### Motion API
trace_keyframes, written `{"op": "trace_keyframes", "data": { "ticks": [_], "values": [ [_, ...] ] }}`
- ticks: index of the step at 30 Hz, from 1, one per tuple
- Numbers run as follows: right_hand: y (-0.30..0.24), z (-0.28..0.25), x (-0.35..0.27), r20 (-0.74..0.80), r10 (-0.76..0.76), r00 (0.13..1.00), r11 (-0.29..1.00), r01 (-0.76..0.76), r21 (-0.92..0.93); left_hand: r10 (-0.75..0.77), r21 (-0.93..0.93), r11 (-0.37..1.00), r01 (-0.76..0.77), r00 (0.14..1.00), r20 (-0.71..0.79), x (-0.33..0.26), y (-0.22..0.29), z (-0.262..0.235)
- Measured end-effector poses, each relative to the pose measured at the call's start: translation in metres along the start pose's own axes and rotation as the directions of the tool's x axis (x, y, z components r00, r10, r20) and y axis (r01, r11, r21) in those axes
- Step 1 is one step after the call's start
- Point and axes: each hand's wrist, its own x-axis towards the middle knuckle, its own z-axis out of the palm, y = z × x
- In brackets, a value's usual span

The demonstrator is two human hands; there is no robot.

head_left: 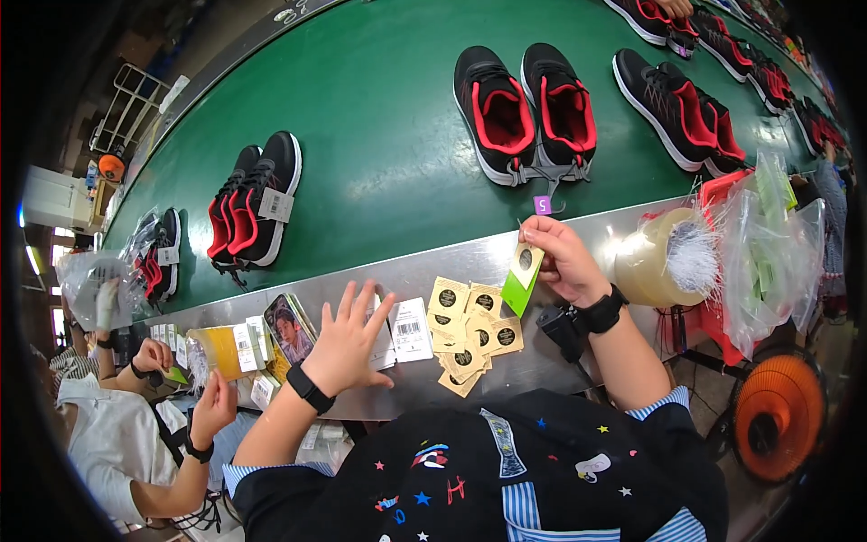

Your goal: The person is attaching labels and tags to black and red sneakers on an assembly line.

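My right hand pinches a green hang tag together with a cream card bearing a dark oval, at the metal edge of the table. My left hand is spread flat, palm down, holding nothing; its fingertips reach beside white barcode tags, one partly covered by the hand. Between the hands lies a loose pile of cream cards with dark round prints. Just beyond my right hand, a pair of black sneakers with red lining stands on the green surface, joined by a hanger with a purple size tab.
More sneakers stand on the green table, left and right. A large tape roll stuffed with white plastic fasteners, plastic bags and an orange fan are at my right. At left, a co-worker handles tags beside a yellow roll.
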Motion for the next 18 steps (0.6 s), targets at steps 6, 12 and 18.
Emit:
{"op": "trace_keyframes", "data": {
  "ticks": [6,12,18],
  "values": [
    [-0.006,-0.010,0.008,-0.053,-0.011,0.999,0.999,0.014,0.042,0.042,-0.074,0.996,-0.048,0.996,-0.074,-0.012,-0.010,0.022],
    [-0.006,-0.019,0.005,-0.036,-0.015,0.999,0.999,0.017,0.049,0.084,-0.246,0.962,-0.122,0.984,-0.159,-0.019,-0.009,0.028],
    [-0.005,-0.028,0.005,-0.016,-0.015,1.000,0.998,0.016,0.065,0.127,-0.165,0.974,-0.158,0.975,-0.180,-0.022,-0.009,0.034]
  ]
}}
